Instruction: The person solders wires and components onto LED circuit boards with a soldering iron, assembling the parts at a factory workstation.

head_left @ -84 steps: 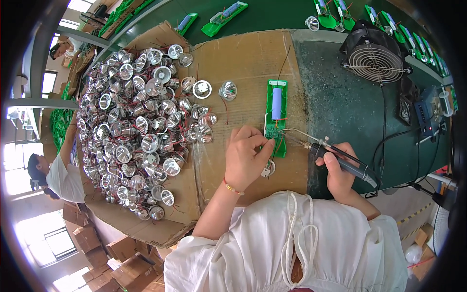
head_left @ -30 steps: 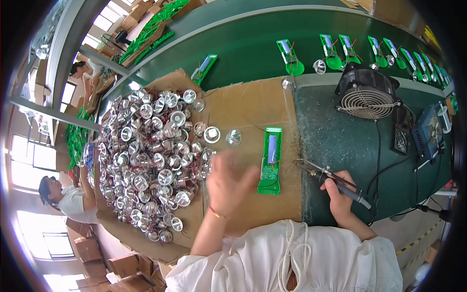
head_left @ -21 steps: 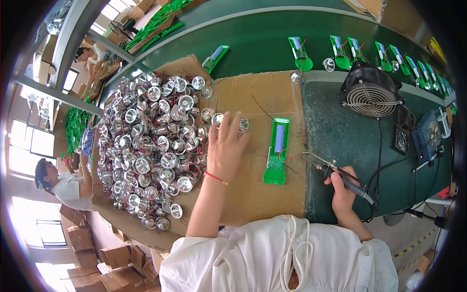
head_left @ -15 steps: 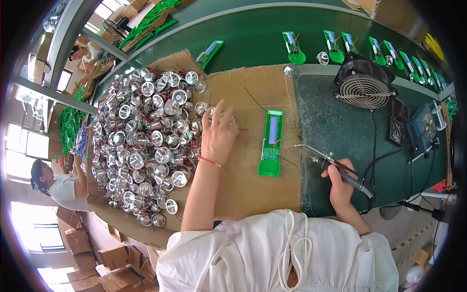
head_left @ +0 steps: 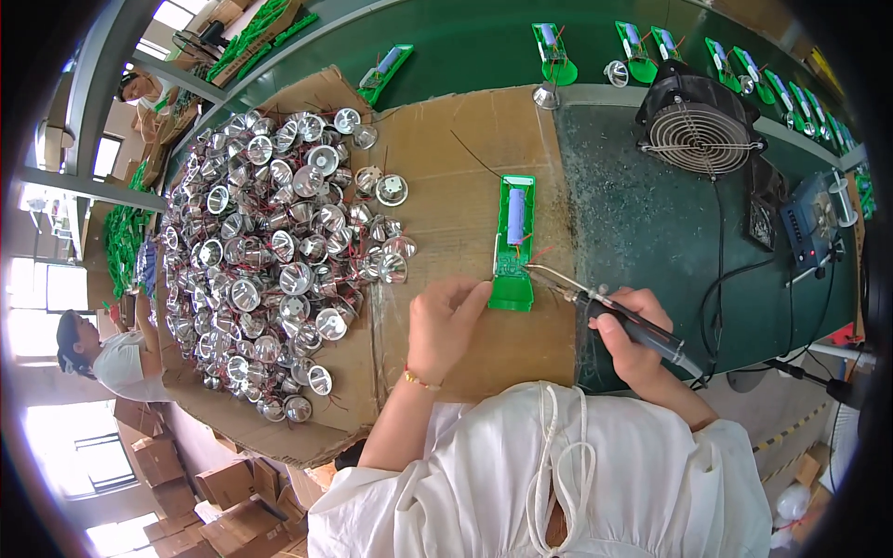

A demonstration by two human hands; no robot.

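A green plastic housing lies on the cardboard in front of me. It holds a blue-purple cylindrical battery, with red wires and a small circuit board below. My right hand grips a soldering iron by its dark handle; a thin metal tube runs along the iron, and its front end is at the board. On the housing's lower left side, my left hand is closed, thumb and forefinger pinched at the edge. Whatever sits between those fingertips is too small to make out.
A big heap of silver reflector cups with red wires fills the left. A black fan and a blue soldering station stand at right. Several green housings line the far green surface. Another person sits at far left.
My left hand has left the edge of the reflector heap and come toward me, to the housing's lower left, its fingers closing. The soldering iron has moved left to the circuit board.
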